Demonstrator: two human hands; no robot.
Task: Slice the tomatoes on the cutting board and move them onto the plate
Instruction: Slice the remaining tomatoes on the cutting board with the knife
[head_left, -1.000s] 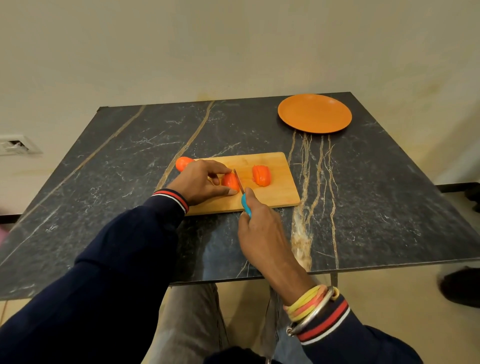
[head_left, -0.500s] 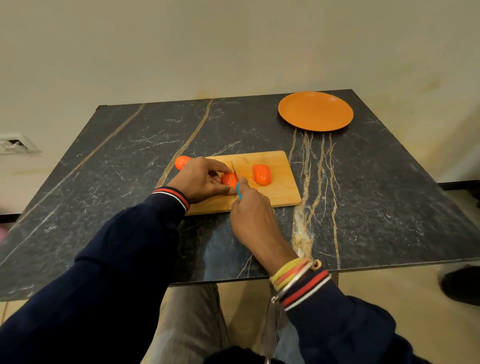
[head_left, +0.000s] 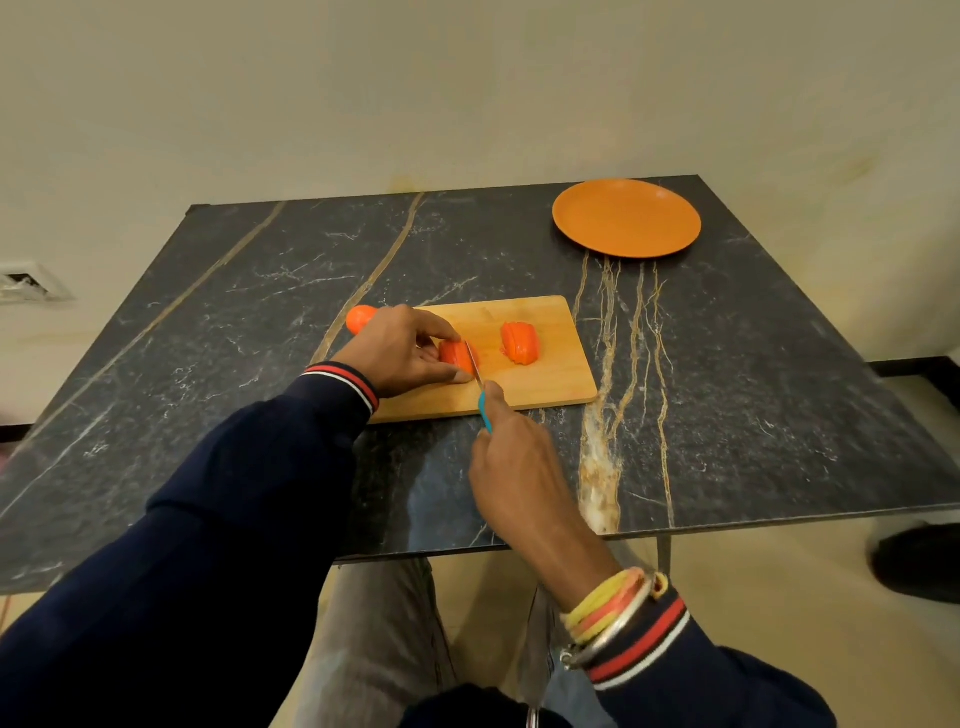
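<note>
I see the left hand (head_left: 400, 348) with its fingers (head_left: 441, 328) clamped around a tomato piece (head_left: 454, 356) on the cutting board (head_left: 561, 384). The right hand (head_left: 514, 467) grips the teal-handled knife (head_left: 475, 364), whose blade stands against the piece's right face, just beside the left thumb. A sliced tomato (head_left: 521, 343) lies further right on the board, and the orange plate (head_left: 626, 218) sits well apart at the counter's (head_left: 753, 389) far right.
</note>
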